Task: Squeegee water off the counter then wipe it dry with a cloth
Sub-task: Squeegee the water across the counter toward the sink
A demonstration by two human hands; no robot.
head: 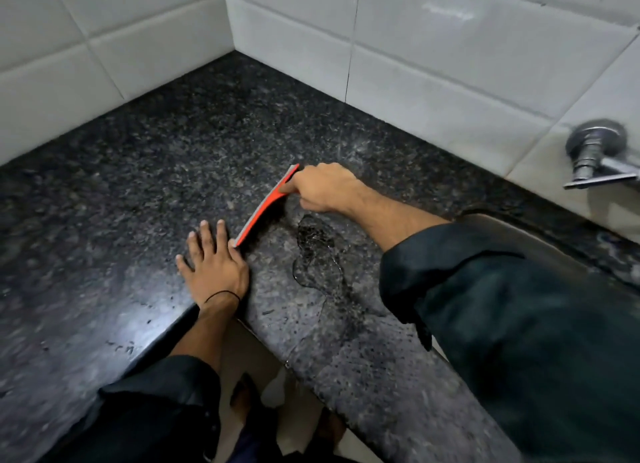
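Note:
A red squeegee [264,208] with a grey blade stands on its edge on the dark speckled granite counter [156,171]. My right hand [323,187] is shut on its handle at the far end, index finger pressed along the red back. A puddle of water [317,254] lies just right of the blade, trailing toward the counter's front edge. My left hand [213,261] rests flat on the counter, fingers spread, touching the near end of the blade. No cloth is in view.
White tiled walls [433,57] meet in a corner behind the counter. A chrome tap [595,154] juts from the right wall above a steel sink [540,244], partly hidden by my dark sleeve. The floor and my feet [249,400] show below the front edge.

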